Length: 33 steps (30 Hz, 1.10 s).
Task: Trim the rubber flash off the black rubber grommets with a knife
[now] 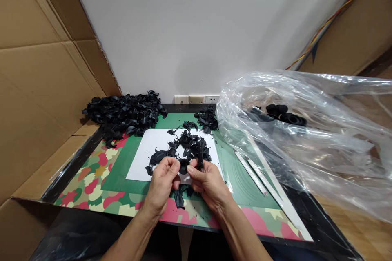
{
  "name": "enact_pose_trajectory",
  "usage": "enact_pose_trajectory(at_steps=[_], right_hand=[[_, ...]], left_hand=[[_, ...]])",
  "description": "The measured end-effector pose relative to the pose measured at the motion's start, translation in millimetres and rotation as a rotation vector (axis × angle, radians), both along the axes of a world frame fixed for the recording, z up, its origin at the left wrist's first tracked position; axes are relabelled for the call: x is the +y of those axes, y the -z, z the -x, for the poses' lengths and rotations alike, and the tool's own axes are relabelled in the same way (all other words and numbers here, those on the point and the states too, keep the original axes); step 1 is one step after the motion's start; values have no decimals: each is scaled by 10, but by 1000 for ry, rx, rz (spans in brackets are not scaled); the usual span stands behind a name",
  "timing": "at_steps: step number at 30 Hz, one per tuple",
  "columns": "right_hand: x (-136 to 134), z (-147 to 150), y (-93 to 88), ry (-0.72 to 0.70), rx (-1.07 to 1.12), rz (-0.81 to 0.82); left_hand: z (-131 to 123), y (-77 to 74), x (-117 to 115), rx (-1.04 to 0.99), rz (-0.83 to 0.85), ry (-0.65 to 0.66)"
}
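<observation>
My left hand (165, 175) and my right hand (206, 177) come together low over a white sheet (139, 163). Between their fingertips is a small round black part (183, 166), rubber-like and cupped, pinched from both sides. A slim black stick-like tool (200, 155) points upward out of my right hand, its lower end hidden in the fingers; its kind cannot be made out. Black curled scraps (190, 142) lie on the sheet just beyond the hands. Another dark scrap (179, 197) is below them, near the front edge.
A large heap of black scraps (125, 114) stands back left, with a smaller pile (207, 119) at back centre. A clear plastic bag (275, 89) at right holds round black parts (283, 116). Blades or strips (251, 171) lie on the green mat (119, 179). Cardboard (45, 89) walls the left.
</observation>
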State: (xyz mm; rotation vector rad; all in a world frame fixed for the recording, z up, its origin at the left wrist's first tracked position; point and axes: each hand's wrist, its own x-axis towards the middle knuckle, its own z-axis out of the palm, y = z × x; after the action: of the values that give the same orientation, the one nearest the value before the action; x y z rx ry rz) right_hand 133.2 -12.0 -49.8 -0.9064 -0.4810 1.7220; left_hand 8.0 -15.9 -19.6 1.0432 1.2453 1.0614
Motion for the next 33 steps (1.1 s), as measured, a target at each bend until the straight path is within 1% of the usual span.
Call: enact_pose_trajectory(at_steps=[4,7,9,12,16,19,21,25,27,29,30,33], right_hand=[[-17,-11,-31,-1,-10,-26],[-36,6,-51,37,-21,-26],[-51,30,-67,49,-27,-25],[-72,63,-95,70,-74,-14],[-94,49,-116,141,-203,-23],[-117,-16,-108,182,-212,-62],[-140,-76,-108,243,-202,-98],[-202,-195,-156,391,-304,-141],[-234,-235,-190,421,-332,-143],[-262,-258,-207,402,-308,-148],[-274,-263,-204,369,-297,-149],[-296,-254,-164,211,-351,-144]], left_hand=[[48,28,-4,-63,4,50],[87,44,-14,-71,-47,123],[100,51,-26,-77,-86,149],[105,64,-37,-74,-117,104],[126,82,-23,-33,-116,22],[147,74,-10,-17,-149,-13],[156,62,-11,-19,-154,-21],[170,51,-35,-63,-65,2],[178,58,-47,-82,-11,8],[185,73,-53,-101,28,19],[185,83,-54,-110,37,21],[173,114,-50,-115,20,14]])
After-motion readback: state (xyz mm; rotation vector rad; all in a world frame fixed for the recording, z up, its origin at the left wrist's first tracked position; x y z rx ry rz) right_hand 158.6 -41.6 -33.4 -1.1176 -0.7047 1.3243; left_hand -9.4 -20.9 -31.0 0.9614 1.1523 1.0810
